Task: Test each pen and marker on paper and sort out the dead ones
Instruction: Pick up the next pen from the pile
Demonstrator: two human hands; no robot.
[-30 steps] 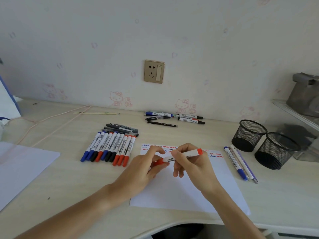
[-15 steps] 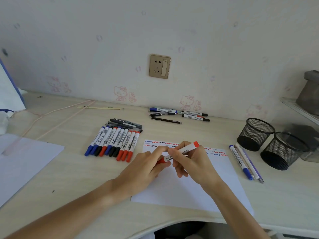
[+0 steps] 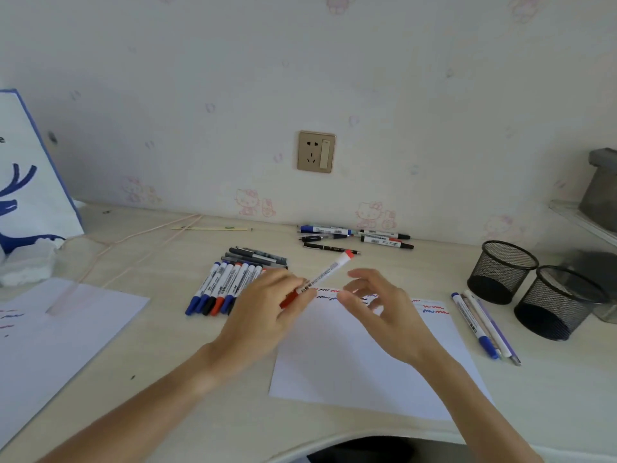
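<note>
Head: 2 mesh cups (image 3: 502,271), insides dark; left hand (image 3: 267,315) grips marker (image 3: 325,275).

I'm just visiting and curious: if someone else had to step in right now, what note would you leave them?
Left hand: grips the red marker by its capped red end, barrel slanting up and to the right.
Right hand: open beside the marker, holding nothing.
Test sheet: red, blue and black squiggles along its top edge, so several are already tried.
Row of markers lies left of the sheet; a small group by the wall; three pens right of the sheet; both mesh cups look empty.
Left: place the red marker in its pile and test the rest. Which pile is which I cannot tell.
</note>
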